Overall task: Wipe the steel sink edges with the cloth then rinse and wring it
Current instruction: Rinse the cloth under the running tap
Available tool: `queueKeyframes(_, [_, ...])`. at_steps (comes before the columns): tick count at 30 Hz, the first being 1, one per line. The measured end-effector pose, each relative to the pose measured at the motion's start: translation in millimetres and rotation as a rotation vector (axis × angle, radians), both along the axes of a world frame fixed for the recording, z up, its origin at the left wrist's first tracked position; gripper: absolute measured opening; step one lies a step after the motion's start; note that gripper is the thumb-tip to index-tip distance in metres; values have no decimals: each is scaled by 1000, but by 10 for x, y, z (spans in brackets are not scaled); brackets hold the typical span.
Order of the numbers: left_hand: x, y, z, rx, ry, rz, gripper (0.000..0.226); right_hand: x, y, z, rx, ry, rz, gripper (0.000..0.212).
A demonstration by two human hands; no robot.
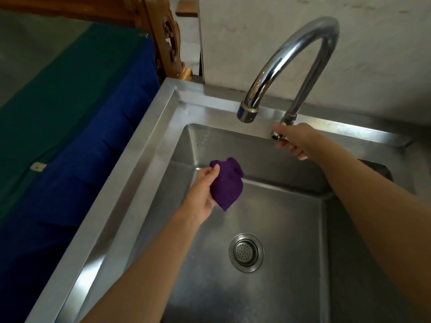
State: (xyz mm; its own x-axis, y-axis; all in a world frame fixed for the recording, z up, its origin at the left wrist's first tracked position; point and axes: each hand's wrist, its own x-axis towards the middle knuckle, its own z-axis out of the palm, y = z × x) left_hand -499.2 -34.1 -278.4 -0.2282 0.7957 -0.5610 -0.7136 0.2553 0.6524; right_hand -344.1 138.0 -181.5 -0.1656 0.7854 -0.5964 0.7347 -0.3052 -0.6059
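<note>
**Purple cloth held over the basin, other hand at the tap handle**

The bunched purple cloth (227, 183) hangs above the basin of the square stainless steel sink (149, 145), toward its back left quarter and clear of the walls and floor. Its long axis runs roughly up and down in the view, tilted slightly: a wider, lumpy crown sits at the far end, toward the back wall, and the fabric narrows to a single drooping corner that points toward the near side. The cloth is a deep, even violet, soft and terry-like, crumpled into folds with no flat face showing.

The left hand (204, 194) is clenched on the cloth's left edge, thumb pressed across the upper folds, fingers hidden behind the fabric.

The right hand (291, 142) is wrapped around the small chrome tap handle (275, 136) at the base of the curved chrome gooseneck faucet (300, 57), on the sink's back ledge. The spout opening sits above and behind the cloth.

The round perforated steel drain strainer (246, 252) lies in the basin floor, nearer than the cloth and well apart from it.
</note>
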Motion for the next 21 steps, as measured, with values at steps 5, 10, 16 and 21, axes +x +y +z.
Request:
queueKeyframes(5, [-23, 5, -19, 25, -63, 9, 31, -43, 34, 83, -25, -86, 53, 39])
queueKeyframes(10, [39, 62, 2, 55, -61, 18, 24, -88, 75, 109, -55, -138, 89, 31])
queueKeyframes(16, [98, 128, 45, 65, -84, 2, 49, -124, 130, 95, -92, -178, 110, 27])
queueKeyframes(21, [118, 174, 83, 91, -84, -14, 50, -149, 157, 76, -113, -199, 120, 28])
